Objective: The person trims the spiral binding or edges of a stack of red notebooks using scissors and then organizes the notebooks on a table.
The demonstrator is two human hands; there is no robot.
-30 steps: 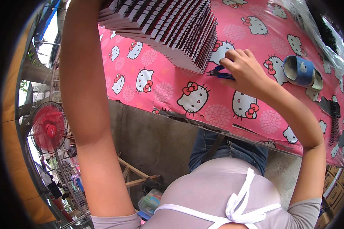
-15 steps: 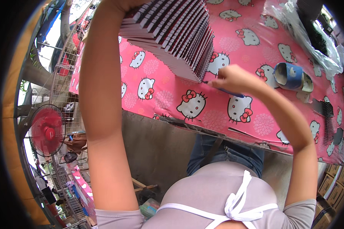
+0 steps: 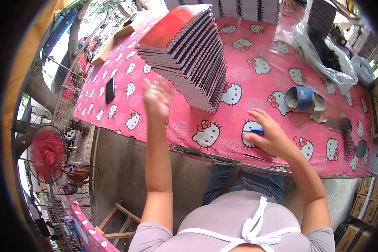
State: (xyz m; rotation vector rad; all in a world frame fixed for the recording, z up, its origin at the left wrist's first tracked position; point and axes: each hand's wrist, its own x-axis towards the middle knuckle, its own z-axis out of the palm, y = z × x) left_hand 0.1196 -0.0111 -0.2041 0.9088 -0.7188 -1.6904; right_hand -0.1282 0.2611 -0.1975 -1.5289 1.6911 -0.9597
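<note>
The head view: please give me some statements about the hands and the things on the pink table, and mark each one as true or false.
1. The right hand holds a blue pen. True.
2. The left hand rests on top of the stack of notebooks. False: it is raised beside the stack, blurred, holding nothing visible.
3. The top notebook has a red cover. True.
4. A black phone lies on the pink tablecloth to the left of the stack. True.
5. The blue tape roll sits on the stack. False: it lies on the tablecloth, right of the stack.
</note>
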